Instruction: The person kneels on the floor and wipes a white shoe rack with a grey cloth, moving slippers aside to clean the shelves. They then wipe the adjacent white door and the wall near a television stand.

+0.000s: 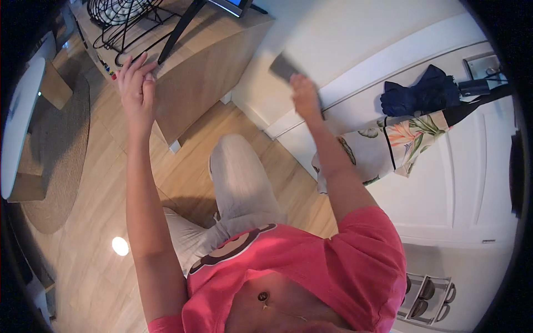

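My right hand [306,98] is raised in front of the pale wall [354,33], its fingers on a flat grey object [285,66]. Motion blur hides what that object is, though it could be a cloth or pad. My left hand [137,89] hangs in the air by the near corner of a wooden cabinet [200,89], fingers partly spread and nothing visible in them. Whether it touches the cabinet's edge, I cannot tell. On the cabinet top stand a black wire basket [120,10] with white round pieces inside and a screen on a black leg [179,33].
A folded navy umbrella [420,93] and a floral fabric item [408,137] hang against the white panelled door [429,204] on the right. Lower right is a rack [427,297] of sunglasses. At left, a white-topped table [23,125] stands over a round woven rug [68,166].
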### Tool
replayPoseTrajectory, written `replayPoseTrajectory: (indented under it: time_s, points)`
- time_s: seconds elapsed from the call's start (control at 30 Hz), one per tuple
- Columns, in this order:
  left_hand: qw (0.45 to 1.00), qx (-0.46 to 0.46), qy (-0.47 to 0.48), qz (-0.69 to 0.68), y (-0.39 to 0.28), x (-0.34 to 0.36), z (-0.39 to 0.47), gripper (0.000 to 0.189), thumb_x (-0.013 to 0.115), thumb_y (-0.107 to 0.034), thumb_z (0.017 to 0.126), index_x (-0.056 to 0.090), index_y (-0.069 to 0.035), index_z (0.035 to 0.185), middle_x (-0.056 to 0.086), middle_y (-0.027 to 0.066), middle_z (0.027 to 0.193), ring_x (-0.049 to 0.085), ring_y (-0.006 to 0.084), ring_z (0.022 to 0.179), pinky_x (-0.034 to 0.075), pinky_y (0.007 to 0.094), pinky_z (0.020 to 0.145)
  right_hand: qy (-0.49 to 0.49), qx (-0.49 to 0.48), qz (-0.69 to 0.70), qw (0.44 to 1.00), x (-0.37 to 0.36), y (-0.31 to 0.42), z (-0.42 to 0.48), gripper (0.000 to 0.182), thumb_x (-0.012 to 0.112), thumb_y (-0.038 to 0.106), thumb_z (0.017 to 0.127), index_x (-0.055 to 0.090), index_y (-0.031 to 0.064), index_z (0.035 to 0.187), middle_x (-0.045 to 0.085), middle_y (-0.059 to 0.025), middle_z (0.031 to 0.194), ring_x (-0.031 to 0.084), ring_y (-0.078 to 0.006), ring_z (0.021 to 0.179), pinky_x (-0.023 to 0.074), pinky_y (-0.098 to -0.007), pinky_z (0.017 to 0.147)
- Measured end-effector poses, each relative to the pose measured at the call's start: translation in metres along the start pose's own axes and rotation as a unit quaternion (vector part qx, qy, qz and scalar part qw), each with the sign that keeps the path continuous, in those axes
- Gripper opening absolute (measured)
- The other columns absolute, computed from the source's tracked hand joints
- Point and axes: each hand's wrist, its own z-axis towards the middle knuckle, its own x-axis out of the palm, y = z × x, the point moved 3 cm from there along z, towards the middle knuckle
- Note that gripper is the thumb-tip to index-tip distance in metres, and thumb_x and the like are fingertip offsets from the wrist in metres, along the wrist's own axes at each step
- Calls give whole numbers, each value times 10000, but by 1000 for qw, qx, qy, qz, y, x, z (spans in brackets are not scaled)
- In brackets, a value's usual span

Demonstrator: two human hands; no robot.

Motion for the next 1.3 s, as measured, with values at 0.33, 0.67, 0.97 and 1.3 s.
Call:
replayPoseTrajectory:
  time_s: [0.33, 0.67, 0.97, 1.3]
  points:
    - [999, 10, -41, 5, 0, 2, 1, 253, 424, -109, 838, 624, -55, 982, 579, 99, 1175, 405, 321, 1218, 171, 470, 1072, -254, 143, -8, 957, -56, -25, 59, 462, 514, 201, 820, 475, 192, 1281, 460, -16, 1306, 402, -239, 1201, 299, -474, 996]
    - [994, 47, -91, 36, 1, 7, 1, 316, 330, -116, 845, 582, 3, 994, 568, 161, 1172, 474, 301, 1175, 190, 452, 1074, 63, -141, -95, 983, 109, 115, 64, 511, 388, 198, 877, 328, 84, 1371, 324, -40, 1426, 246, -212, 1331, 116, -394, 1123]
    - [992, 42, -122, -4, 3, 9, -2, 262, 437, -159, 825, 582, -25, 998, 570, 148, 1100, 498, 322, 1088, 282, 470, 1012, 74, 342, 905, 242, 113, 240, 70, 290, 420, 228, 899, 548, 64, 1100, 576, -84, 1138, 527, -251, 1077, 411, -399, 941]
    - [992, -35, -102, -60, -26, -23, -36, 449, 580, -253, 812, 481, -43, 1197, 426, 191, 1288, 340, 361, 1245, 260, 498, 1032, 313, 201, 916, 150, -118, 290, 7, 307, 385, 279, 942, 521, 72, 1123, 585, -66, 1106, 566, -210, 1006, 462, -380, 873]
